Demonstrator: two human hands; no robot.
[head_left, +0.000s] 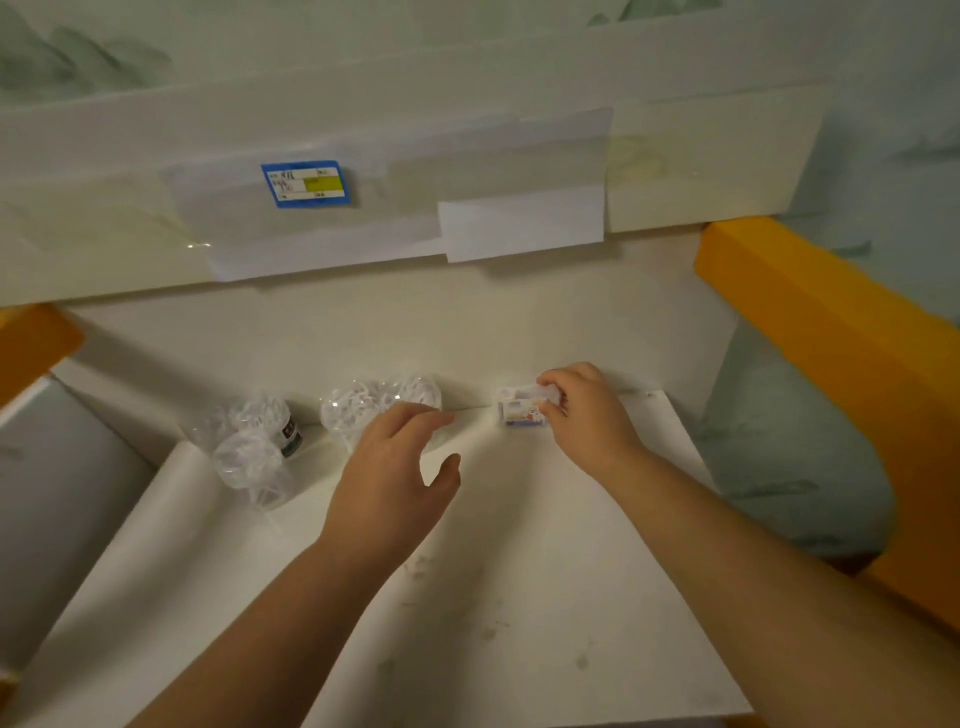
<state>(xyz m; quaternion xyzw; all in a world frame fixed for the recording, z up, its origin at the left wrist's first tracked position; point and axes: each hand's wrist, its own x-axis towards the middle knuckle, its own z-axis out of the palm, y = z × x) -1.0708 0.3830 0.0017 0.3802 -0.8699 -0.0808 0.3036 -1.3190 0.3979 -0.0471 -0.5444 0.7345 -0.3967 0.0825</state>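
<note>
The right hand (589, 418) pinches a small white carton (521, 411) with blue and red print. Its fingers curl over the carton's right end, which they hide. The carton sits at the back of the white shelf surface (519, 571), close to the rear wall and right of centre. Its long axis runs left to right, roughly along the back edge, with the free end pointing left towards the other goods and the printed face turned up towards the camera. Whether its underside touches the shelf cannot be told.

The left hand (389, 480) holds nothing. Its fingers are loosely spread and the thumb is set apart. It hovers just in front of a clear packet of white rings (363, 408), and its fingertips overlap the packet's near edge in the view.

Further left lies a cluster of similar clear packets (249, 447), one bearing a dark label. A blue price tag (306, 183) hangs on the shelf front above. An orange beam (831, 338) borders the right side.
</note>
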